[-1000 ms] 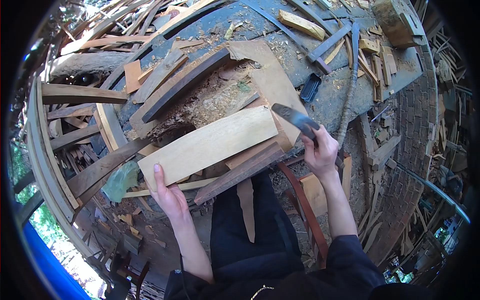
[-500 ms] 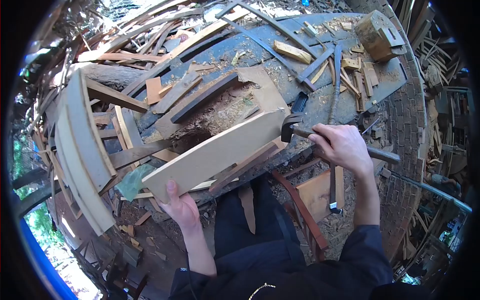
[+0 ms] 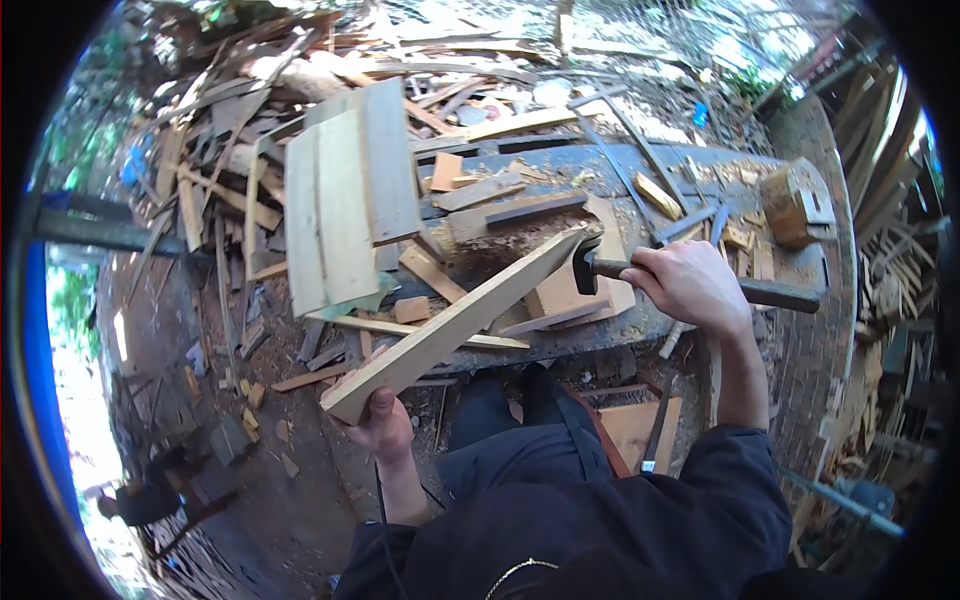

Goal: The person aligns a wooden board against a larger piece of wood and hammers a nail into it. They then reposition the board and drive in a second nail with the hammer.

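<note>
A pale wooden board (image 3: 465, 315) slants across the middle, its narrow edge turned up. My left hand (image 3: 385, 425) grips its lower end, thumb on the near face and some fingers hidden behind the wood. In my right hand (image 3: 692, 285) is the wooden handle of an adze (image 3: 588, 265), whose dark metal head is right at the board's upper end. Beneath that end, a light wooden piece (image 3: 575, 300) lies on the workbench (image 3: 620, 335).
Wide planks (image 3: 345, 205) lean at the left. A log block (image 3: 797, 205) stands at the bench's right end, near a metal frame (image 3: 640, 150) and wood chips. Below the bench, a long tool (image 3: 658, 425) lies across a wooden stool (image 3: 625, 425). Scrap wood (image 3: 290, 80) piles up behind.
The view has shifted. The board has rolled from showing its broad face to showing its narrow edge, and its left end sits lower. The adze head stays by its upper end.
</note>
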The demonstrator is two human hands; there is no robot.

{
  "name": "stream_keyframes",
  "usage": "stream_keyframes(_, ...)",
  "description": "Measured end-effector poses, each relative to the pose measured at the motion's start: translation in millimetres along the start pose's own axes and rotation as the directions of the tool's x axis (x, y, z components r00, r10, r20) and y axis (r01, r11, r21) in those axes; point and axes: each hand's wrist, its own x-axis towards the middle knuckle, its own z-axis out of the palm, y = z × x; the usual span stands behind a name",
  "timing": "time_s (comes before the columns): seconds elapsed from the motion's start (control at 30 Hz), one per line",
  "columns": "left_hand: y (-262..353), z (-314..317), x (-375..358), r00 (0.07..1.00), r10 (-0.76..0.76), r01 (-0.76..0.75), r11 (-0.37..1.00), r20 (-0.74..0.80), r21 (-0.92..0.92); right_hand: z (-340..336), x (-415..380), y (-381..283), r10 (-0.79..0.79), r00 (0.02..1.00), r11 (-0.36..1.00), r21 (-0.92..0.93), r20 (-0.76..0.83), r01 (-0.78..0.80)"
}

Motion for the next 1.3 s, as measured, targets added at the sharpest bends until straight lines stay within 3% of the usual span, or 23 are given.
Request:
stream_keyframes(0.23, 74.4, -21.9, -11.1, 0.982, 0.163, -0.151, 0.981, -0.097, 0.121, -32.8, 39.5, -40.1, -0.272, 0.962, 0.962, 0.009, 0.012, 0.272)
stream_keyframes(0.33, 100.4, -32.8, -32.3, 0.941, 0.240, -0.194, 0.961, -0.239, 0.199, -47.8, 63.8, -60.4, -0.327, 0.944, 0.943, -0.052, 0.031, 0.328)
stream_keyframes(0.53, 125.9, -35.4, -88.7, 0.834, 0.395, -0.241, 0.889, -0.386, 0.389, -54.2, 92.2, -95.5, -0.553, 0.824, 0.823, -0.076, 0.123, 0.563)
stream_keyframes(0.73, 142.6, -32.1, -120.9, 0.793, 0.461, -0.260, 0.847, -0.398, 0.463, -64.0, 99.8, -137.3, -0.691, 0.701, 0.703, -0.062, 0.177, 0.708)
stream_keyframes(0.97, 160.0, -43.6, -131.0, 0.745, 0.501, -0.267, 0.829, -0.441, 0.491, -72.2, 101.0, -166.5, -0.711, 0.679, 0.677, -0.083, 0.179, 0.731)
stream_keyframes(1.17, 165.5, -52.4, -108.2, 0.741, 0.539, -0.311, 0.804, -0.400, 0.507, -78.9, 118.0, -186.1, -0.753, 0.654, 0.649, -0.075, 0.072, 0.757)
stream_keyframes(1.27, 164.8, -56.3, -108.6, 0.779, 0.506, -0.300, 0.819, -0.370, 0.489, -85.8, 117.5, -191.7, -0.665, 0.734, 0.736, -0.044, 0.139, 0.675)
stream_keyframes(1.3, 166.2, -57.0, -106.5, 0.814, 0.473, -0.288, 0.833, -0.338, 0.472, -81.5, 121.9, -188.7, -0.656, 0.751, 0.752, -0.017, 0.076, 0.659)
